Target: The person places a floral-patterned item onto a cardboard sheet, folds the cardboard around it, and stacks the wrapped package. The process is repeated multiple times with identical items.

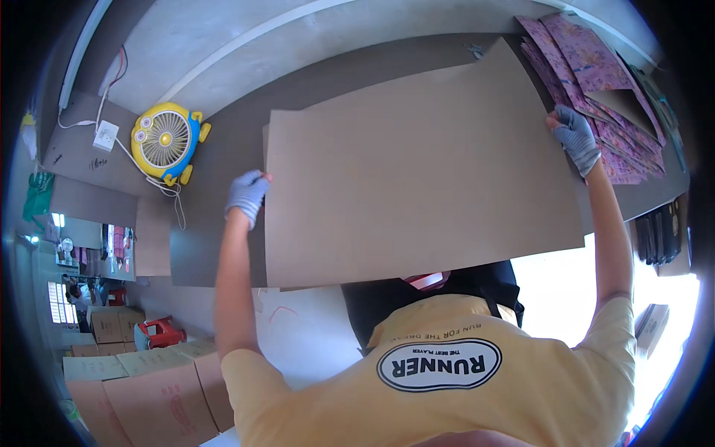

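1. Left hand – grey glove, grip clenched on the left edge of a big brown cardboard sheet, about mid-height of that edge.
2. Right hand – grey glove too, grasping the sheet's right edge near the upper corner. Arms spread wide, one per side.
3. The sheet lies over the dark counter and covers most of it; a second brown edge peeks out at its left side, so there may be another sheet underneath – hard to tell from this angle.
4. Doing it well, by my judgement: hold both edges level, pull evenly so the sheet doesn't bow or crease, keep thumbs on top, and watch the near edge against the body.
5. Stack of pink-purple patterned sheets on the counter's right end, fanned out, just beside the right hand; one brown triangular flap lies on top.
6. Yellow and blue toy-shaped fan on the counter's far left, well apart from the sheet; its white cord runs to a white wall socket.
7. Brown cartons with faint red print stacked at lower left on the floor; a red stool near them.
8. Oval black-and-white label on the person's yellow shirt.
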Demonstrator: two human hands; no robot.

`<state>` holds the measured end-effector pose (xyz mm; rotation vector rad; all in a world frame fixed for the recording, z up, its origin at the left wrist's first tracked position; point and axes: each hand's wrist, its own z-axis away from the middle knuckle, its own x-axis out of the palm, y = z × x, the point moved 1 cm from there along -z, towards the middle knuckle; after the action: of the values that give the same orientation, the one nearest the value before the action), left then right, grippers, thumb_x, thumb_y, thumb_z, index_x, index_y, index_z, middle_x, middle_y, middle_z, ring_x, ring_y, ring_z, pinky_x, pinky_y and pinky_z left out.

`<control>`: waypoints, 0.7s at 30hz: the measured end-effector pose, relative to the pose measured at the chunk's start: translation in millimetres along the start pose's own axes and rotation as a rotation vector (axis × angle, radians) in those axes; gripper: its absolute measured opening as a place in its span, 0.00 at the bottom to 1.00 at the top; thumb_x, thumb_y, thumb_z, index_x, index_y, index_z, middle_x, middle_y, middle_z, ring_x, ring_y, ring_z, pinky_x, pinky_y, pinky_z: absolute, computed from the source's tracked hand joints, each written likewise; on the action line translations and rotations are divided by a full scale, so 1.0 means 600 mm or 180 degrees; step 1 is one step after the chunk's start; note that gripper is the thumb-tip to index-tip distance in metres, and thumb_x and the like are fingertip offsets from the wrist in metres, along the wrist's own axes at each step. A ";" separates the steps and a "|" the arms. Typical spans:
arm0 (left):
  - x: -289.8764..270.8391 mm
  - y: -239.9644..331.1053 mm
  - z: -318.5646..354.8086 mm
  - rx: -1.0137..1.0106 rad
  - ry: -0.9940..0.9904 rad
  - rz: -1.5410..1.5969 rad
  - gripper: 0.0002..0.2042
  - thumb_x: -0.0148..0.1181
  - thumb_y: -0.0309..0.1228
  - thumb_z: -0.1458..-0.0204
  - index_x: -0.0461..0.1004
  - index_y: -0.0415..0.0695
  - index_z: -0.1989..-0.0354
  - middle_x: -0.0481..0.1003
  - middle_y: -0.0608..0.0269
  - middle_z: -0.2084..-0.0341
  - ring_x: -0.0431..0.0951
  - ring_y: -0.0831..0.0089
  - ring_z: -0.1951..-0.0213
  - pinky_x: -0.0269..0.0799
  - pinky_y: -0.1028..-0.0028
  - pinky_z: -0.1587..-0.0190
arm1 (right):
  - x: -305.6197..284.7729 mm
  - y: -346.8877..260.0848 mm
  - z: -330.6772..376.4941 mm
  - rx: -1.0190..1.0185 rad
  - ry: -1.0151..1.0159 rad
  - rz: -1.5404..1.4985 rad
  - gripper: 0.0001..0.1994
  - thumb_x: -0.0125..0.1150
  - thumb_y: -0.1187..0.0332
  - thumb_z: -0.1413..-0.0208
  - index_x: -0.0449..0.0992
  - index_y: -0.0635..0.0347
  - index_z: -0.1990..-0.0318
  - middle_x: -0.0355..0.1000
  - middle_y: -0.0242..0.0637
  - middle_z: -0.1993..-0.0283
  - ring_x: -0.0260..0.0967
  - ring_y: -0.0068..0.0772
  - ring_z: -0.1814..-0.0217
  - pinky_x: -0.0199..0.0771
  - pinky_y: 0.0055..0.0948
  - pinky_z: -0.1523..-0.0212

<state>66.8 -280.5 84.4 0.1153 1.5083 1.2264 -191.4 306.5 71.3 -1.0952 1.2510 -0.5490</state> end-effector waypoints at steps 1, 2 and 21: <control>-0.019 0.011 0.000 0.0153 -0.0175 0.0033 0.12 0.62 0.39 0.50 0.74 0.43 0.74 0.69 0.70 0.83 0.68 0.82 0.81 0.65 0.76 0.81 | 0.003 -0.039 -0.002 -0.0147 -0.0167 -0.0047 0.09 0.59 0.64 0.45 0.74 0.59 0.62 0.67 0.22 0.71 0.60 0.13 0.70 0.62 0.16 0.68; -0.039 0.017 0.000 0.0283 -0.0331 0.0064 0.12 0.63 0.39 0.49 0.73 0.44 0.75 0.69 0.70 0.83 0.67 0.82 0.82 0.63 0.76 0.83 | 0.018 -0.066 -0.005 -0.0300 -0.0363 -0.0104 0.09 0.58 0.65 0.44 0.73 0.59 0.61 0.66 0.22 0.71 0.59 0.12 0.70 0.61 0.16 0.68; 0.325 0.199 0.032 0.1232 0.0204 -0.2393 0.25 0.41 0.50 0.44 0.62 0.62 0.37 0.57 0.49 0.36 0.56 0.48 0.36 0.54 0.51 0.38 | 0.354 -0.205 -0.012 -0.0549 -0.0161 0.2883 0.31 0.45 0.39 0.47 0.60 0.32 0.35 0.49 0.41 0.29 0.43 0.49 0.27 0.48 0.62 0.36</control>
<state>-51.6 -88.4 43.4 -0.2242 1.6137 0.3394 -111.2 74.9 79.7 -0.5664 1.6011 0.2763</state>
